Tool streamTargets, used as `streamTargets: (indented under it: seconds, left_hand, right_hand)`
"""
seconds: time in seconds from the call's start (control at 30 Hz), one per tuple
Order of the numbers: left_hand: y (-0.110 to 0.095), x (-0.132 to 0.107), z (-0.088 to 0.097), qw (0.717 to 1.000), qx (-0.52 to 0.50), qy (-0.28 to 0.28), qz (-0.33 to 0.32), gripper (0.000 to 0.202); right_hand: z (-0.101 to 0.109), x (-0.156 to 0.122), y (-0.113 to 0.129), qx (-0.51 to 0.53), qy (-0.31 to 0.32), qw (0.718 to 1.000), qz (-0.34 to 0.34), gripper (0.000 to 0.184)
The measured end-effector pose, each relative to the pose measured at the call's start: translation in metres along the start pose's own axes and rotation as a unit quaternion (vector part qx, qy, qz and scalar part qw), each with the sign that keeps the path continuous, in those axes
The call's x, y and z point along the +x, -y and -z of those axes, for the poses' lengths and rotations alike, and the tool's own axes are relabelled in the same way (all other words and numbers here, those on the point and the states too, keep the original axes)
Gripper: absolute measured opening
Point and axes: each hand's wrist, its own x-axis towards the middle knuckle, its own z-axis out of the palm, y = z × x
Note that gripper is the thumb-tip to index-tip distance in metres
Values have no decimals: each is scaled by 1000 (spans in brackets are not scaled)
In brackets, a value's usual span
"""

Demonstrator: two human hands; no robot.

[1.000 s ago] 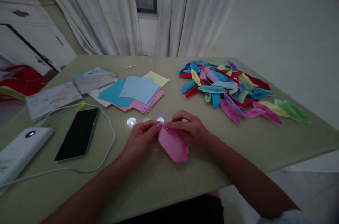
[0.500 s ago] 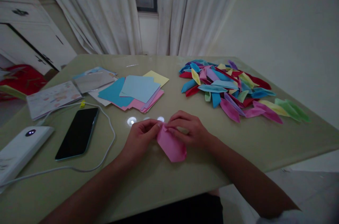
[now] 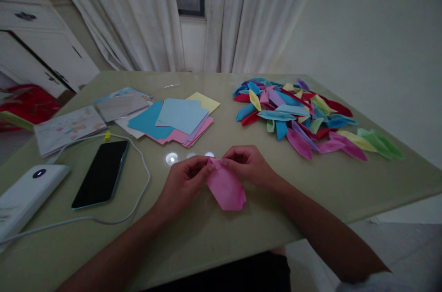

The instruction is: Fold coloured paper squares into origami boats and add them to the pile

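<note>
A pink piece of folded paper (image 3: 226, 188) hangs between my two hands just above the table's front part. Its far edge has a small fold, and its near end looks bent up a little. My left hand (image 3: 186, 177) pinches the far left corner between thumb and fingers. On the other side, my right hand (image 3: 247, 163) is closed on the far right edge, thumb on top. The fingers beneath the paper are hidden.
Coloured paper squares (image 3: 181, 114) lie beyond my left hand. A heap of folded paper pieces (image 3: 286, 108) spreads at the back right. A phone (image 3: 101, 174), a white power bank (image 3: 31, 200) with a cable (image 3: 143, 190) and printed packets (image 3: 71, 128) are at the left.
My right hand has shifted from fingers laid over the fold to a thumb pinch on the right edge. The pink paper has moved very slightly right.
</note>
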Motion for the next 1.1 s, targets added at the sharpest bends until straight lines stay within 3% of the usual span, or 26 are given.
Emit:
streamTargets:
  seconds: [0.27,0.6,0.83,1.1]
  left_hand:
    - [0,1,1,999,36,5,-6,28]
    - [0,4,-2,1000,0,-4,17,29]
    - [2,9,1,999,-30,-3,37,29]
    - [0,7,3,999,-3,20,26,29]
  right_hand:
    - [1,0,2,-18,33,999,-14,35]
    - [-1,-3,6,-106,13,994,21,28]
    - [7,0,2,-16,81,996,-19,28]
    - [-1,-3,2,25,99,993,-53,31]
